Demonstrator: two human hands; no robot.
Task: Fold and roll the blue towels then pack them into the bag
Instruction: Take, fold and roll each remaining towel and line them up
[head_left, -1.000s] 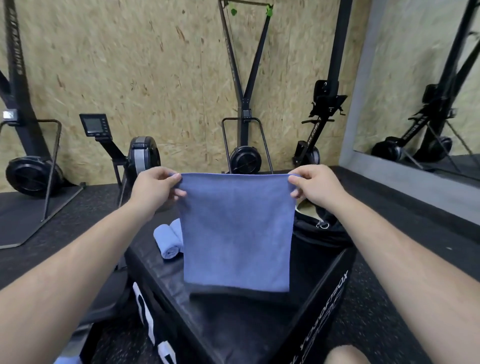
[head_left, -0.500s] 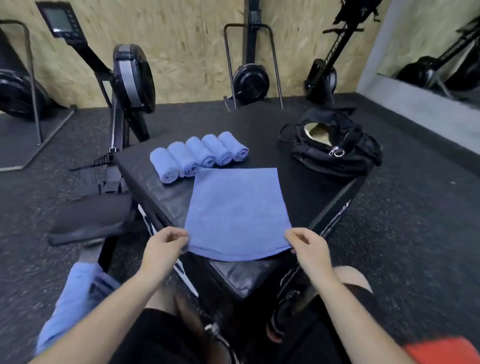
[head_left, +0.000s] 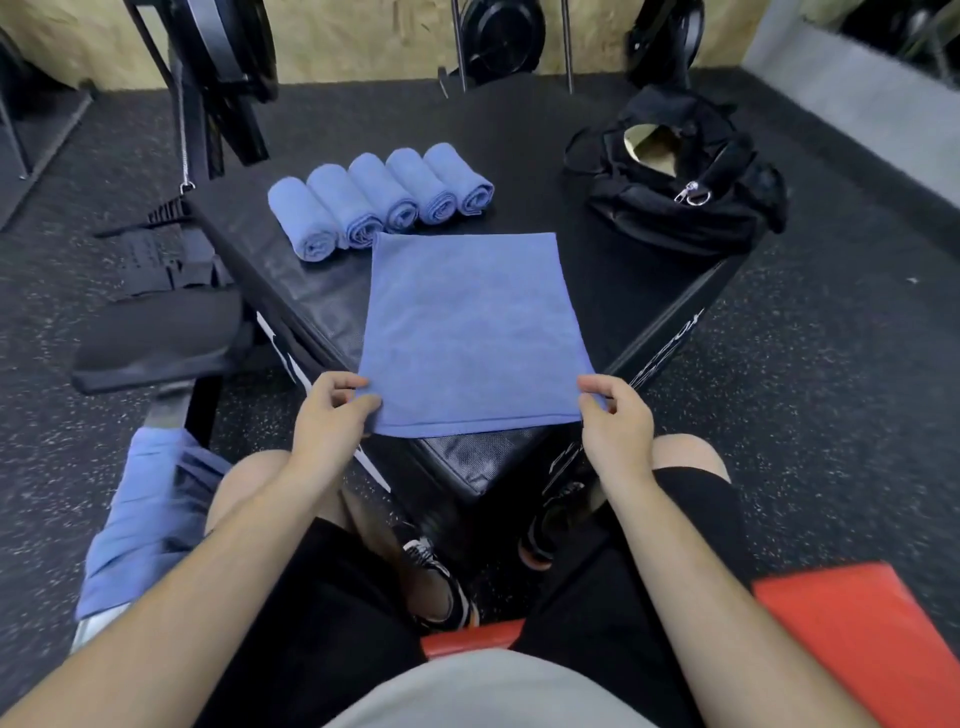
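Note:
A folded blue towel (head_left: 470, 332) lies flat on the black box (head_left: 623, 291), its near edge at the box's front corner. My left hand (head_left: 330, 421) pinches the towel's near left corner. My right hand (head_left: 615, 421) pinches the near right corner. Several rolled blue towels (head_left: 382, 200) lie in a row just behind the flat towel. The black bag (head_left: 685, 182) sits open on the box's far right corner, its zipper pull showing.
A pile of loose blue towels (head_left: 145, 519) rests at my left, beside a black seat (head_left: 156, 338). Rowing machines (head_left: 218, 67) stand against the wooden wall behind the box. I sit on a red bench (head_left: 841, 629); speckled black floor surrounds the box.
The towel, held up in the air a second ago, now lies flat on the box. Both hands came down toward me with its corners, and the camera tilted down.

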